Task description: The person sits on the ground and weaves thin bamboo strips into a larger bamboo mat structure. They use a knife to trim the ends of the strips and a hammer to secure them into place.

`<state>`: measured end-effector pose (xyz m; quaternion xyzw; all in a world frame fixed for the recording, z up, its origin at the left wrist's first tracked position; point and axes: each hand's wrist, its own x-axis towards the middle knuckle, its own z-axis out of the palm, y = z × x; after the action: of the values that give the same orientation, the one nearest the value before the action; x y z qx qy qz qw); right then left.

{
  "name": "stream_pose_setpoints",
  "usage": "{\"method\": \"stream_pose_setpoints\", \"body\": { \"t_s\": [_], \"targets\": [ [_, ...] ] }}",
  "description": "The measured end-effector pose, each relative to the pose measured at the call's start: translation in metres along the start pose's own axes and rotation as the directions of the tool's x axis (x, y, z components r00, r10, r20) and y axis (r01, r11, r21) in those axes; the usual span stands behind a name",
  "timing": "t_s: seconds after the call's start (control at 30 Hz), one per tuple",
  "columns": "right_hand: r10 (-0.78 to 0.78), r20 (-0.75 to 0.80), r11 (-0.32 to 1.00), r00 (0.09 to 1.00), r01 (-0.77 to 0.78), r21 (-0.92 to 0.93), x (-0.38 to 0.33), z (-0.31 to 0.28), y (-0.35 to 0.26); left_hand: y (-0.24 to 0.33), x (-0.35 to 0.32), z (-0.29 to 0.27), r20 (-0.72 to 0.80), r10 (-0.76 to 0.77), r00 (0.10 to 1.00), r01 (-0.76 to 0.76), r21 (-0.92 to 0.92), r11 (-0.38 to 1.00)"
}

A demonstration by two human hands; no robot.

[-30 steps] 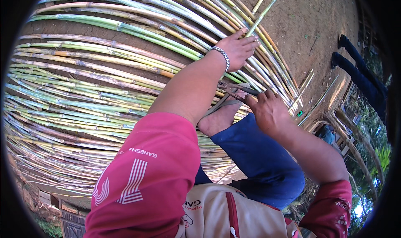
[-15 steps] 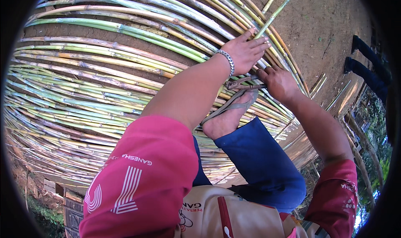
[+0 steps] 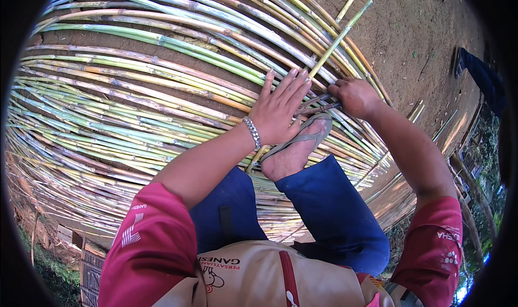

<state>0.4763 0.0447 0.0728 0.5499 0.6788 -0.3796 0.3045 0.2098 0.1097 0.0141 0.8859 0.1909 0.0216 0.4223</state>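
Note:
Long jointed canes [image 3: 178,42] that look like sugarcane lie side by side on the bare ground, green, yellow and purplish. My left hand [image 3: 278,108], a silver chain bracelet at its wrist, lies over them with fingers stretched out and holding nothing. Just right of it, my right hand [image 3: 356,98] is closed round the handles of worn metal pruning shears [image 3: 313,106]. Their jaws point left, partly hidden by my left hand's fingers. A short green cane piece [image 3: 345,32] lies slantwise across the row, its lower end near my left fingertips.
My sandalled foot [image 3: 302,140] is planted on the canes just below the shears. Brown soil [image 3: 415,43] stretches to the right, where another person's dark trouser leg and shoe [image 3: 475,70] show. Poles and greenery [image 3: 477,199] stand at the right edge.
My left hand has drawn back left and toward me from the slanting cane piece. My right hand has shifted slightly up and left with the shears. The other person's legs have moved.

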Motion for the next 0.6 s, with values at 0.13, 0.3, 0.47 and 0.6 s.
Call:
{"method": "stream_pose_setpoints", "body": {
  "t_s": [0.13, 0.3, 0.47, 0.6],
  "targets": [
    [0.134, 0.162, 0.989, 0.978, -0.143, 0.048, -0.004, -0.019, -0.015, -0.012, -0.028, 0.012, 0.262, -0.106, 0.959, 0.045, 0.227, 0.973],
    [0.143, 0.281, 0.688, 0.949, -0.299, 0.661, -0.066, 0.004, -0.068, -0.017, -0.027, 0.011, 0.289, -0.117, 0.95, 0.045, 0.242, 0.969],
    [-0.256, 0.473, -0.714, 0.843, -0.495, 0.495, -0.084, 0.036, -0.131, -0.015, -0.031, 0.016, 0.257, -0.108, 0.96, 0.05, 0.223, 0.973],
    [-0.263, 0.438, -0.713, 0.86, -0.479, 0.512, -0.085, 0.041, -0.123, 0.005, -0.063, 0.037, -0.168, -0.297, 0.94, 0.25, -0.253, 0.935]
  ]
}}
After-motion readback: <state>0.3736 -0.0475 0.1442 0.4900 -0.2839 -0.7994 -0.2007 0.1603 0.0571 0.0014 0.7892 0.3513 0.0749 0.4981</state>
